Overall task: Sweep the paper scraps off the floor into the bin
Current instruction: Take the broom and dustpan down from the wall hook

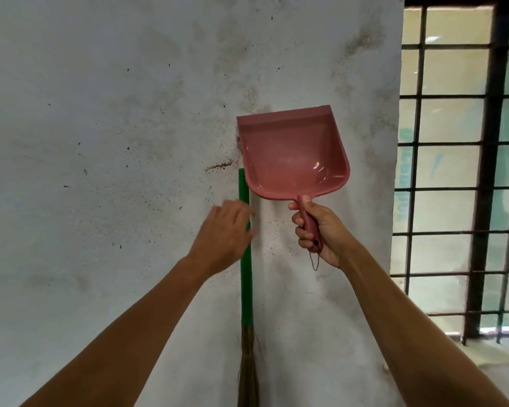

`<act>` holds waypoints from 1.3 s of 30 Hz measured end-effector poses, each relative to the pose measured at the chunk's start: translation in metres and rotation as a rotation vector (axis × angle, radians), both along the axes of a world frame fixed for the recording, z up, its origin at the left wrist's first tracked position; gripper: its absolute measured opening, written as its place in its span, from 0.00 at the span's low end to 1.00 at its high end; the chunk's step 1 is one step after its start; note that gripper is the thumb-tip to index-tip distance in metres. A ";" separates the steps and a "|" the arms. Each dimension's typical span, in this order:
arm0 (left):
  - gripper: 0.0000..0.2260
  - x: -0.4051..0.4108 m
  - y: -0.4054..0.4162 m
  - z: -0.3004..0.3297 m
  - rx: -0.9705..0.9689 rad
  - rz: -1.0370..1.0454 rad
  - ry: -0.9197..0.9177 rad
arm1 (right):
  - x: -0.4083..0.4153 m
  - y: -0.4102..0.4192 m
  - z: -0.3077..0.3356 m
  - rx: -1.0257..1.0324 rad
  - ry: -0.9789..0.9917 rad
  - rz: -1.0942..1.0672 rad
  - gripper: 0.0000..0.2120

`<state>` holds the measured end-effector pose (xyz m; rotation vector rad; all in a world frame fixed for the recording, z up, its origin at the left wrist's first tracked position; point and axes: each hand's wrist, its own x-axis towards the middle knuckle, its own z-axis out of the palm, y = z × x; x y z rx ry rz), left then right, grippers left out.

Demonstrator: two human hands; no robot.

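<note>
Against wall: unlabelled dustpan, broom.

Glossy plastic dustpan (smooth), straw-bristled broom, rough stained wall.

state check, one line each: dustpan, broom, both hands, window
dustpan: held up in front of the wall, pan upward, handle down, nothing in it.
broom: upright against the wall, green handle up, bristles down.
right hand: grips the dustpan handle.
left hand: fingers spread, at the broom handle, not yet gripping it.
window: barred with a dark grille.
</note>
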<state>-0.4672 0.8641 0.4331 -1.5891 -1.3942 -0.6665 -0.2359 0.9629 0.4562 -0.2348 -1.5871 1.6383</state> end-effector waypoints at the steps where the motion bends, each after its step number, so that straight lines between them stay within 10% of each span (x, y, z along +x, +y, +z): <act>1: 0.18 0.002 0.007 -0.010 -0.117 0.009 0.060 | 0.000 0.004 -0.001 -0.002 0.009 -0.023 0.19; 13: 0.35 0.009 0.076 -0.101 -0.766 0.355 0.707 | 0.004 0.027 -0.024 0.038 0.024 -0.143 0.20; 22: 0.35 0.011 0.087 -0.135 -1.036 0.674 0.757 | 0.005 0.034 -0.035 -0.018 0.058 -0.128 0.21; 39: 0.23 0.012 0.082 -0.069 -0.858 0.745 0.715 | -0.006 0.055 -0.042 -0.104 0.127 -0.053 0.26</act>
